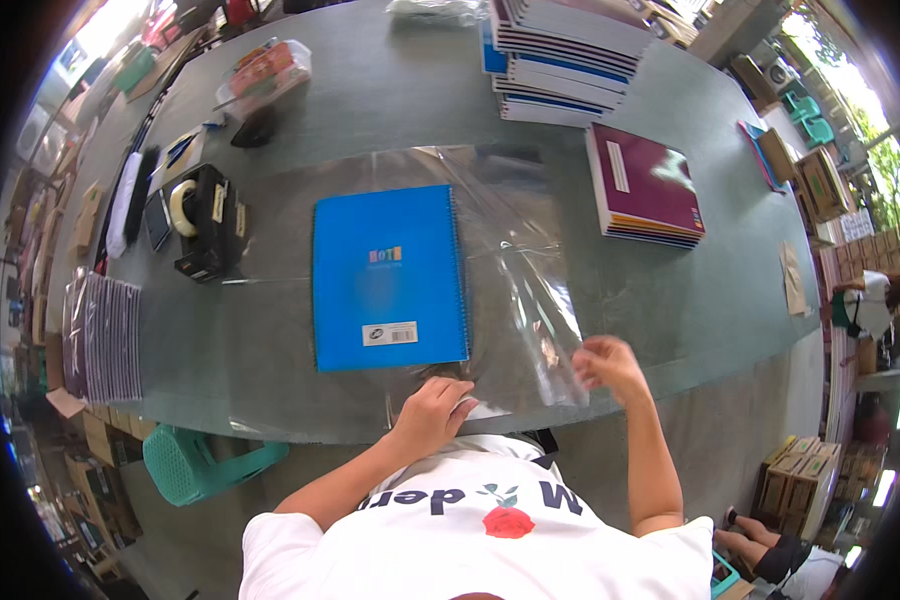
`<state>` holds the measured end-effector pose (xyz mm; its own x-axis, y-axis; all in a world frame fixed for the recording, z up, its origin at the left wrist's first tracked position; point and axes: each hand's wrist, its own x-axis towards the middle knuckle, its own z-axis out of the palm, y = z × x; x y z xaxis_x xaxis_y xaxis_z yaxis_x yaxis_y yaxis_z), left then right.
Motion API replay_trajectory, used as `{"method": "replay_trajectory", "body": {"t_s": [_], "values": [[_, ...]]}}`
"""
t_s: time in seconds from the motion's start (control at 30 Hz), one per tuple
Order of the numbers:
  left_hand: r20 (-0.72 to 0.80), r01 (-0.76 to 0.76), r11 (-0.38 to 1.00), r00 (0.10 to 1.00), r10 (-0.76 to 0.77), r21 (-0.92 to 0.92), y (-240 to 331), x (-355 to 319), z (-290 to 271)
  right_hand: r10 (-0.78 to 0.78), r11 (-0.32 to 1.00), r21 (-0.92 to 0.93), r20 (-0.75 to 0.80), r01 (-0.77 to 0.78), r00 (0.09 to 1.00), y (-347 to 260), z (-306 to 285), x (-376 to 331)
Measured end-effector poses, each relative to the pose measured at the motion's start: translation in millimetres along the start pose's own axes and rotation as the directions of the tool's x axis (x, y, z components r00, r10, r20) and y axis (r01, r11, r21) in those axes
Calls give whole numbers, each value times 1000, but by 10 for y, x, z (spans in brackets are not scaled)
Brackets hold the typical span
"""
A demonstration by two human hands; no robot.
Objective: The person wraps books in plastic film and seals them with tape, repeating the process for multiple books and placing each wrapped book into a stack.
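A blue spiral-bound notebook point(385, 285) lies flat on a clear plastic sheet point(540, 310) in front of me. Its coil runs along the right side, and a white label sits near its lower edge. Just below the notebook's lower right corner, my left hand point(433, 412) is closed, with fingers curled and thumb pressed in at the sheet's near edge. A pale bit shows between those fingers, but I cannot make out what it is. My right hand point(610, 367), slightly blurred, pinches at the sheet's creased, shiny right edge.
To the left stand a black tape dispenser point(204, 222) and a stack of notebooks point(105, 337). Maroon notebooks point(650, 180) are piled at right, with a taller notebook stack point(565, 65) behind. A clear plastic tub point(267, 77) sits far left. A green stool point(195, 468) stands below the table point(710, 300).
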<state>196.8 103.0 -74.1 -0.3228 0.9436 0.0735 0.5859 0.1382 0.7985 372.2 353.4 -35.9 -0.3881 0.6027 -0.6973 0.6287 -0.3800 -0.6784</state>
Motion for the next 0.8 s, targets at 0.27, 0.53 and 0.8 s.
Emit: {"method": "replay_trajectory", "body": {"t_s": [0.27,0.53,0.8], "values": [[-27,-27,980,999,22,-198,495,752,204,-336,835,515,203,191,920,145,675,-170],[-63,40,947,996,-63,-320,336,801,170,-212,958,167,-143,234,967,405,178,-10],[16,-52,967,998,58,-249,474,716,264,-288,587,679,684,-441,670,-348,493,445]]}}
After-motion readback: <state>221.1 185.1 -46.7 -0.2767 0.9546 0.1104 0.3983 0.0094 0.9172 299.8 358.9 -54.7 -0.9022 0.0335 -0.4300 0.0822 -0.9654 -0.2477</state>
